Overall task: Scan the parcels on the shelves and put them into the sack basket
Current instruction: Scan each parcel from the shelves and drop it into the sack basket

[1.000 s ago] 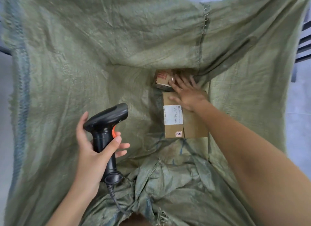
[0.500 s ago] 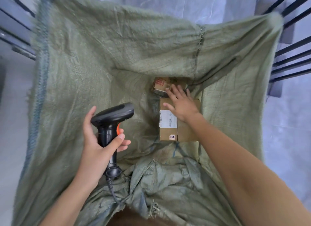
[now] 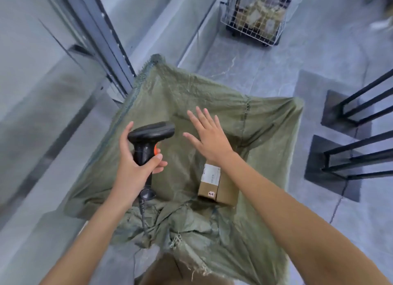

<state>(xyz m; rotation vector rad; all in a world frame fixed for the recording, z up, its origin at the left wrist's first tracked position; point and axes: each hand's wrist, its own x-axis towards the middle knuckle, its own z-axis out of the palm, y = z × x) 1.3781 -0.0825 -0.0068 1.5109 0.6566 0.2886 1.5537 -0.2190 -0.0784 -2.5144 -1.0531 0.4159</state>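
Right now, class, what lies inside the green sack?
One brown parcel lies in the sack, white label up. The right hand and forearm cover its far end and anything beyond.

- Left hand (image 3: 133, 174): you are wearing no glove on it; no ring or watch is showing.
- Right hand (image 3: 209, 137): you are wearing nothing on it either, and the nails are showing short and unpainted.
- Forearms: you are showing both bare to the frame's lower edge, with no sleeve or cuff coming into view.
- Lower body: you are wearing something brown, showing only as a blurred patch at the bottom edge.
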